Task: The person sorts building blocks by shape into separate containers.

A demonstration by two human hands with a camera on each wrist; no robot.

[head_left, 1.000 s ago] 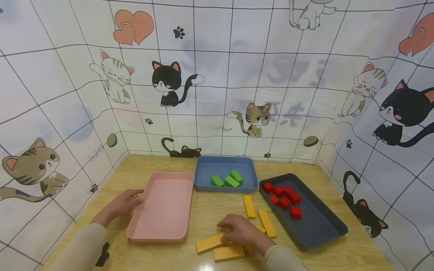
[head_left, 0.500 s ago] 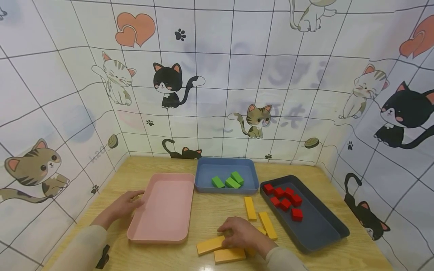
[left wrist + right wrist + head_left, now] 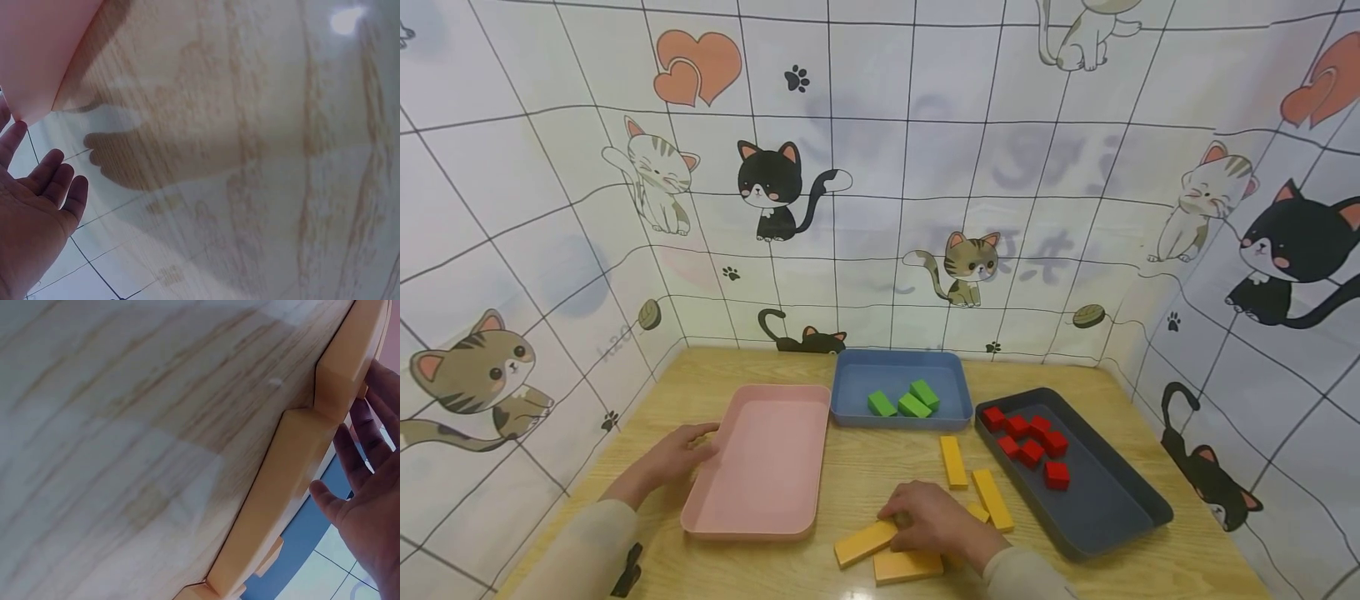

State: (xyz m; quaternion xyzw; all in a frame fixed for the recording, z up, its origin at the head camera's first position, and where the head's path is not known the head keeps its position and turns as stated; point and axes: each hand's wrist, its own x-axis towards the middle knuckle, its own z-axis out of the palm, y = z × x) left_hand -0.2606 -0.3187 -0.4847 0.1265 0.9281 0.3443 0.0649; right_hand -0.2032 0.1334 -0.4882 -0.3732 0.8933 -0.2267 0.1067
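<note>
My left hand (image 3: 673, 458) rests at the left side of the pink tray (image 3: 692, 518). In the left wrist view its fingers (image 3: 42, 172) are loosely bent, one fingertip touching the tray's edge. My right hand (image 3: 932, 518) is low over several yellow rectangular blocks. Its thumb and forefinger pinch the right end of the left yellow block (image 3: 861, 546), whose end they partly hide. Another yellow block (image 3: 906, 568) lies just in front, partly under the hand. The right wrist view shows the other fingers (image 3: 351, 456) loosely curved beside the blocks.
A blue tray (image 3: 898, 421) with green blocks (image 3: 913, 406) stands at the back. On the right, a dark grey tray (image 3: 1120, 517) holds red cubes (image 3: 1032, 452). Two yellow blocks (image 3: 953, 463) lie near it. A cat-patterned sheet (image 3: 865, 167) surrounds the wooden table (image 3: 722, 575).
My right hand shifts very slightly left, and the left yellow block turns a little with it. The left hand and trays keep their places, while the view tilts slightly.
</note>
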